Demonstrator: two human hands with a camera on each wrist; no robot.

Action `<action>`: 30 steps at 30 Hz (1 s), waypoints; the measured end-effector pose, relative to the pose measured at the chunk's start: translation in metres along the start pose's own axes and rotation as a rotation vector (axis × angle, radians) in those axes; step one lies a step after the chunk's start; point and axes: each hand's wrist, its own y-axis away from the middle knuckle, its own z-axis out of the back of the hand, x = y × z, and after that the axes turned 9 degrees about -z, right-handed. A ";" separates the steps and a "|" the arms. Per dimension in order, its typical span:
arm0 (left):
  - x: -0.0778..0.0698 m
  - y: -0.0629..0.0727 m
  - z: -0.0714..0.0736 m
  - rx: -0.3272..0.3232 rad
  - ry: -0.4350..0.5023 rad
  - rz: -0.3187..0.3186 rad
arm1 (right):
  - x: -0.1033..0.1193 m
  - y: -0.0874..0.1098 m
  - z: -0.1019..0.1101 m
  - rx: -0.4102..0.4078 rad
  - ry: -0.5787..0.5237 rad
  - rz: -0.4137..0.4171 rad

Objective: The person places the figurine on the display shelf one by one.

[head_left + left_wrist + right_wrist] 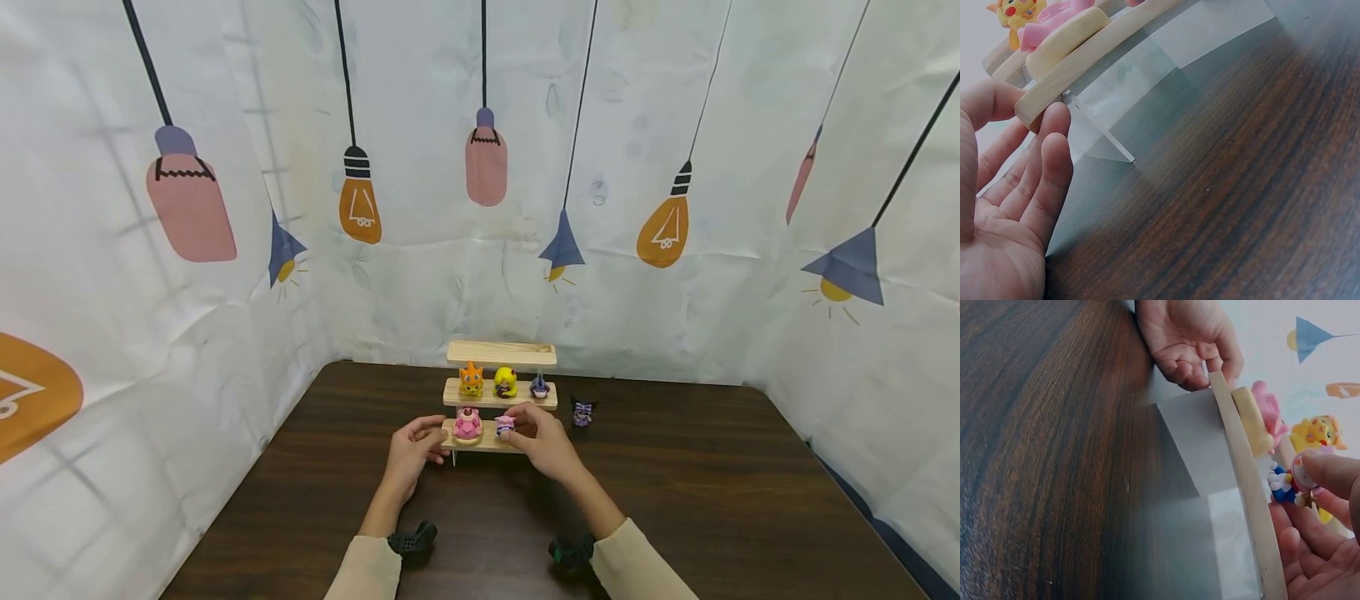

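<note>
A three-tier display stand with light wooden boards [481,392] and clear supports stands on the dark table. My left hand [411,452] pinches the left end of its lowest board [1054,81], thumb on the edge and fingertips below. With thumb and fingers, my right hand [550,443] holds a small figurine [1285,484] with a pink top and blue-and-white body, close over the right part of that board. Beside it, a pink figurine [467,424] sits on a round cream base. On the middle board are an orange-yellow figurine [471,380], a yellow-haired one [505,382] and a dark blue one [539,386].
A black-and-purple figurine [582,412] stands on the table [690,475] right of the display stand. The top board [501,353] is the highest tier. A white curtain [420,292] printed with lamps hangs behind and along both sides.
</note>
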 end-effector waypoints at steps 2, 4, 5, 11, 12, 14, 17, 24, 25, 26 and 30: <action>0.001 0.000 0.000 -0.001 -0.003 0.002 | -0.001 -0.001 -0.001 0.001 0.003 0.000; 0.001 0.000 0.000 -0.003 -0.004 0.003 | -0.001 -0.002 -0.001 0.000 0.006 -0.001; 0.001 0.000 0.000 -0.004 -0.004 0.003 | -0.002 -0.002 -0.002 0.000 0.007 -0.003; 0.001 -0.001 0.000 -0.003 -0.004 0.001 | -0.002 -0.003 -0.003 -0.009 0.019 -0.022; 0.001 -0.001 0.000 -0.002 -0.006 0.000 | -0.001 -0.003 -0.003 -0.010 0.023 -0.025; 0.001 -0.001 0.000 -0.001 -0.008 0.000 | -0.001 -0.004 -0.003 -0.014 0.030 -0.026; 0.001 -0.001 0.000 0.001 -0.009 -0.001 | -0.001 -0.004 -0.003 -0.014 0.040 -0.028; 0.001 0.000 0.000 0.003 -0.001 -0.005 | -0.001 -0.005 -0.002 -0.017 0.057 -0.053; 0.001 0.000 0.000 0.002 -0.002 -0.006 | -0.001 -0.005 -0.002 -0.018 0.059 -0.055; 0.002 -0.001 0.000 0.001 -0.002 -0.007 | -0.002 -0.005 -0.002 -0.019 0.062 -0.056; 0.002 -0.001 0.000 0.002 -0.003 -0.007 | -0.001 -0.005 -0.002 -0.024 0.068 -0.059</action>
